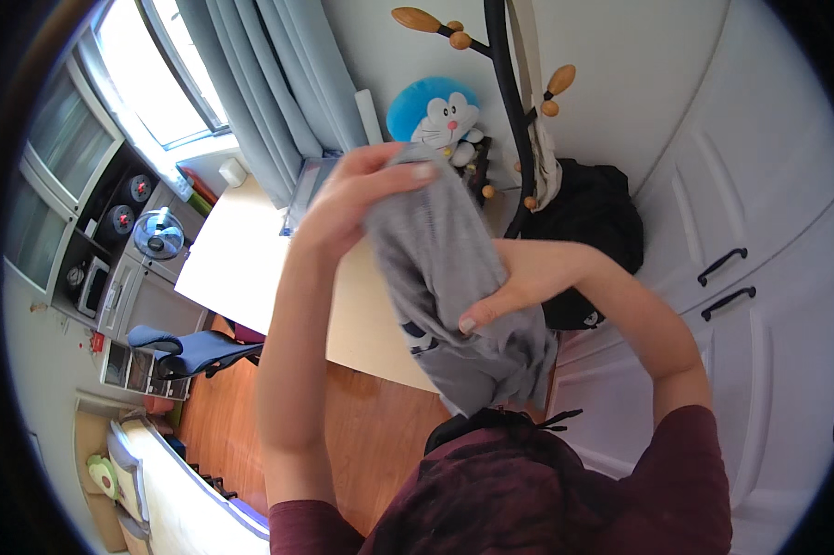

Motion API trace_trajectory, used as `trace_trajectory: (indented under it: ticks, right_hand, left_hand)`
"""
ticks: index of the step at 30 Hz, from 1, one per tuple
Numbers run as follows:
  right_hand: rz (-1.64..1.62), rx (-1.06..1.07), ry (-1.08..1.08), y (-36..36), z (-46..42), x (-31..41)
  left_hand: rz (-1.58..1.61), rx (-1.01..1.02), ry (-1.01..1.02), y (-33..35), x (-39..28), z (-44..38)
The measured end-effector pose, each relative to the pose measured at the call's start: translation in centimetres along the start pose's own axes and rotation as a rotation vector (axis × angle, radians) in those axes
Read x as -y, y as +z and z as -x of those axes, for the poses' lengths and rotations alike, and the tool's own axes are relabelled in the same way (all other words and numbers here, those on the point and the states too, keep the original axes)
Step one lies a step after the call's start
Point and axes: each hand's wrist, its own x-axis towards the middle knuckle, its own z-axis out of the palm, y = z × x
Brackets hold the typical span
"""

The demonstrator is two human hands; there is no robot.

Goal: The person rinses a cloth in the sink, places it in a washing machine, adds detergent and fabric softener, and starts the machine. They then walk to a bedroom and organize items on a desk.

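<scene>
Both my hands hold a grey cloth garment in the air in front of my chest. My left hand pinches its upper end, with the thumb lying across the fabric. Lower down, my right hand grips the side of the cloth, its thumb in front and its fingers hidden behind. The garment is partly folded, and its loose lower part hangs in creases towards my waist. A dark printed mark shows on its left side. What kind of garment it is I cannot tell.
Beyond my hands stands a light-topped table. A black coat rack with wooden knobs rises beside a blue plush toy and a black bag or garment. White wardrobe doors close in the right; a blue chair stands left.
</scene>
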Motion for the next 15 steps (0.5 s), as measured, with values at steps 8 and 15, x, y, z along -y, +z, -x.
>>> trace_trajectory:
  ticks: [8, 15]
  right_hand:
    - [-1.042, -0.7, 0.066, 0.6, 10.6, -3.3]
    - [-0.89, -1.041, 0.177, 5.0, 14.8, -3.5]
  left_hand:
    - [-0.269, -0.024, 0.316, 11.9, 9.4, 5.8]
    - [-0.516, 0.585, -0.265, 17.9, 23.3, 9.7]
